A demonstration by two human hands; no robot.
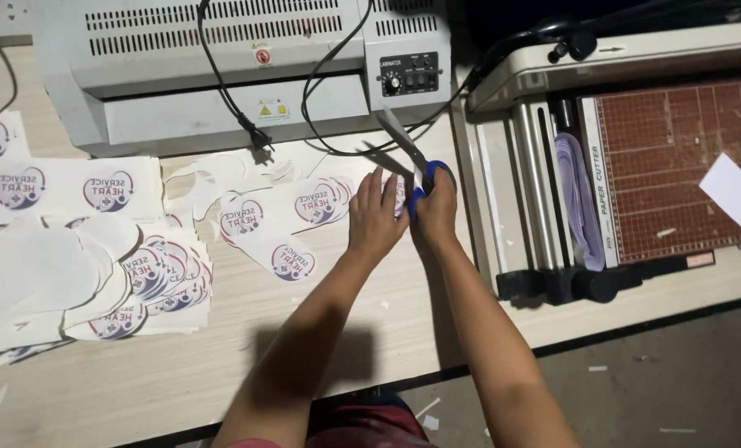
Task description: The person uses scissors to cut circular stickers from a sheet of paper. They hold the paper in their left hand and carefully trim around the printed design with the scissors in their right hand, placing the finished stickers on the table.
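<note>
— On the table (246,348), right in front of the grey laminator (221,66), what are the hands doing?

— The right hand (437,207) has its fingers closed through the blue handles of a pair of scissors (416,166), blades pointing away toward the laminator and a little apart. The left hand (376,217) lies flat, fingers spread and pressing on a printed sheet (291,224), not wrapped round anything.

— Where is that sheet exactly?

— It lies on the table between the two forearms and the laminator, round badge prints on it, its edges already cut into curves. Its right end sits under the left hand, just beside the scissors.

— And around it?

— To the left, a pile of cut round stickers (150,282) overlapping each other, and more uncut sheets (63,187) beyond them near the table's far left. To the right stands a paper cutter (636,158) with a reddish gridded bed and a white slip (737,192) lying on it. A black cable (229,99) runs down the laminator's front.
</note>
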